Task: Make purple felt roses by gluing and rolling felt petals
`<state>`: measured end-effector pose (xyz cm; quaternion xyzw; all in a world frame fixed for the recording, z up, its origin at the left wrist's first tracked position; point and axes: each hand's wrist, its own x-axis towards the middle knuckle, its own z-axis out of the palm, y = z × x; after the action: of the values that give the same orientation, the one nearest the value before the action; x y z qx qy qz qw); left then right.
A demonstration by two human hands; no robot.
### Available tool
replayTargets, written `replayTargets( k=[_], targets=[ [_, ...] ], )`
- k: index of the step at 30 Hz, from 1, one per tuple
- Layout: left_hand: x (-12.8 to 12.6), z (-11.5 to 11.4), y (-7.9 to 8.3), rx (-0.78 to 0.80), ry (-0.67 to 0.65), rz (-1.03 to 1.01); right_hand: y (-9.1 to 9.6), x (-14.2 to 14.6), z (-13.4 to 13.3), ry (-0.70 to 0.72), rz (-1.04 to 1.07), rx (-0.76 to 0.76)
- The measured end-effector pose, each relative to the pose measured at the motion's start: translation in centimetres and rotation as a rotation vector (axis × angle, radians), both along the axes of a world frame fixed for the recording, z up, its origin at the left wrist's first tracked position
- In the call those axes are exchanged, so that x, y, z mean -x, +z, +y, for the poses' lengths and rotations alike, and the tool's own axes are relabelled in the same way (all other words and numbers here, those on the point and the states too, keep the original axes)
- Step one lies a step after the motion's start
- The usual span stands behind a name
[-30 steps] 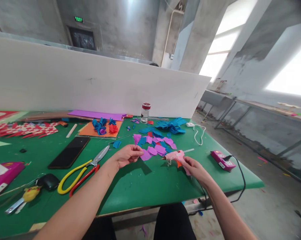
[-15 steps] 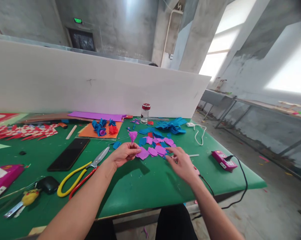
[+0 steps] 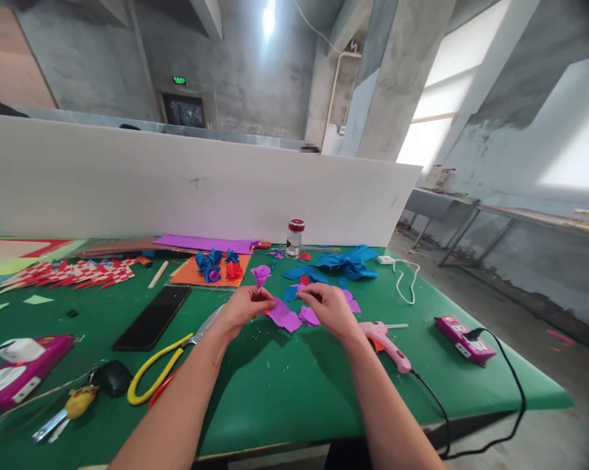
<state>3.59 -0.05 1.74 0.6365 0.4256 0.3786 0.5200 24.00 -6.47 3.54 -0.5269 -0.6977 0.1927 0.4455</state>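
Pinching purple flower (image 3: 260, 275) upright above left fingers (image 3: 262, 303); right fingers (image 3: 312, 299) near petals (image 3: 308, 316), hold unclear.

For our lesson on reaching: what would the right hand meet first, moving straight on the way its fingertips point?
Probably the blue paper piece just beyond the right hand, though depth is unclear.

head view | from wearer's head | facing forward, down | green table (image 3: 279, 405) close

Purple paper flower (image 3: 260, 275); pink glue gun (image 3: 385, 339); green tabletop (image 3: 284, 398); red-white checked strips (image 3: 81, 273); black phone (image 3: 152, 318).
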Motion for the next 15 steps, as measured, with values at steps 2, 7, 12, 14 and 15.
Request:
replayTargets(
  k=[2,7,12,14,15],
  targets=[
    [0.0,0.1,-0.1,-0.042,-0.023,0.066,-0.7,0.5,1.8,0.045,-0.056,-0.006],
    [0.0,0.4,-0.7,-0.091,-0.044,0.157,-3.1,1.9,2.8,0.163,-0.077,0.067],
    [-0.5,-0.2,-0.2,-0.09,0.005,0.038,-4.3,1.4,3.6,0.075,0.221,0.116],
    [-0.6,-0.5,0.1,-0.093,0.085,-0.019,-4.3,0.9,4.0,-0.003,0.38,0.123],
    [-0.6,-0.6,0.1,-0.096,0.11,-0.034,-4.3,0.8,4.1,-0.04,0.458,0.12]
  ],
)
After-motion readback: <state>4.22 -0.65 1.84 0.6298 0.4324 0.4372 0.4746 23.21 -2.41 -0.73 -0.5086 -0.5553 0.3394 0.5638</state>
